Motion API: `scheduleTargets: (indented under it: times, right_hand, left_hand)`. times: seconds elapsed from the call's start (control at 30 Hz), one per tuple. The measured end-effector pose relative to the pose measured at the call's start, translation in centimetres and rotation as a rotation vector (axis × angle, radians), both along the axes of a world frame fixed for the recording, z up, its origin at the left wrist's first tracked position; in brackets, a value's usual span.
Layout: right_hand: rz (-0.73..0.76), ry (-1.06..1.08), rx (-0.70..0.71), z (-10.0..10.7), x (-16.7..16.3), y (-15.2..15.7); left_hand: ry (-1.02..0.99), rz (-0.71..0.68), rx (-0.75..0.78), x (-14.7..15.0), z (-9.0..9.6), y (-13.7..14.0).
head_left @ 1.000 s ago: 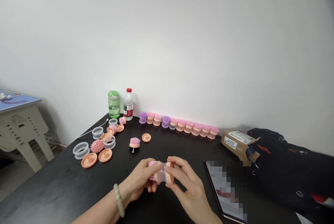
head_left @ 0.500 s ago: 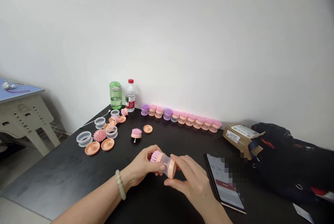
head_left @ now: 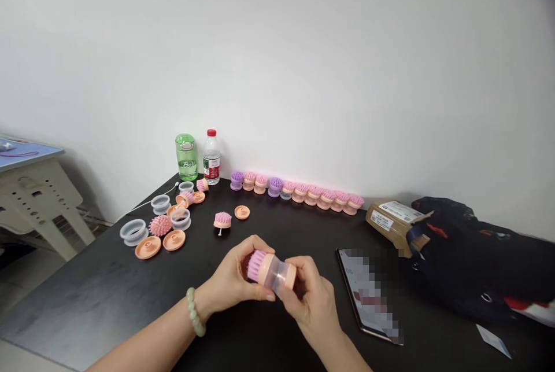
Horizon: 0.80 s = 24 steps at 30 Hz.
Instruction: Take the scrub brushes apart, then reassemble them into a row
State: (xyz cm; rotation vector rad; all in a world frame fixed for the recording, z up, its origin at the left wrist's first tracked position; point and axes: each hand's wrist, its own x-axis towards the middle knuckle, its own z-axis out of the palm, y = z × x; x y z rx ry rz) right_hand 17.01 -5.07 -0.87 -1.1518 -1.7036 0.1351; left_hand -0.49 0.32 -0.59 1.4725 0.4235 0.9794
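Note:
A small round scrub brush point(head_left: 273, 272) with pink bristles, a clear waisted middle and a peach end cap lies sideways between my hands above the table. My left hand point(head_left: 236, 276), with a pale green bead bracelet at the wrist, is closed around the bristle end, thumb along the lower side. At the cap end my right hand point(head_left: 312, 294) grips with thumb and bent fingers. Beyond them on the table stand a pink bristle head point(head_left: 222, 220) with a white stem beneath it and a peach disc point(head_left: 241, 212).
Clear rings point(head_left: 134, 233), peach discs point(head_left: 148, 247) and a pink bristle piece point(head_left: 160, 225) lie at the left. Finished-looking brushes point(head_left: 300, 192) line the wall beside a green bottle point(head_left: 187, 158) and a water bottle point(head_left: 211, 158). Rightward are a phone point(head_left: 364, 297), cardboard box point(head_left: 390, 224) and dark bag point(head_left: 468, 268).
My right hand's fingers have gone from extended over the cap to bent and gripping around it. The brush has turned slightly more level, and the view has shifted a little.

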Motion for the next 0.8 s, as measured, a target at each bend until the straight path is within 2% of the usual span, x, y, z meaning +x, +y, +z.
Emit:
scheduleTargets:
  times: [0.23, 0.27, 0.33, 0.43, 0.57, 0.67, 0.8]
  right_hand:
    - [0.298, 0.576, -0.653, -0.8, -1.3, -0.4]
    - [0.331, 0.638, -0.712, -0.8, -1.5, -0.5]
    - [0.353, 0.686, -0.744, -0.9, -1.8, -0.5]
    - [0.308, 0.593, -0.612, -1.0, -1.4, -0.4]
    - [0.216, 0.309, -0.305, -0.7, -0.2, -0.2]
    - [0.189, 0.098, -0.090, -0.3, 0.3, -0.2]
    - [0.104, -0.102, 0.136, 0.2, 0.4, -0.1]
  left_hand:
    - [0.022, 0.206, 0.476, 0.0, -0.1, -0.3]
    - [0.037, 0.218, 0.513, 0.0, -0.1, -0.4]
    - [0.051, 0.218, 0.512, 0.1, -0.1, -0.5]
    - [-0.037, 0.146, 0.290, 0.2, 0.1, -0.6]
    - [-0.142, 0.033, -0.057, 0.2, 0.6, -0.7]
    - [-0.060, -0.016, -0.189, 0.0, 1.0, -0.7]
    - [-0.078, 0.024, -0.246, -0.1, 1.2, -0.7]
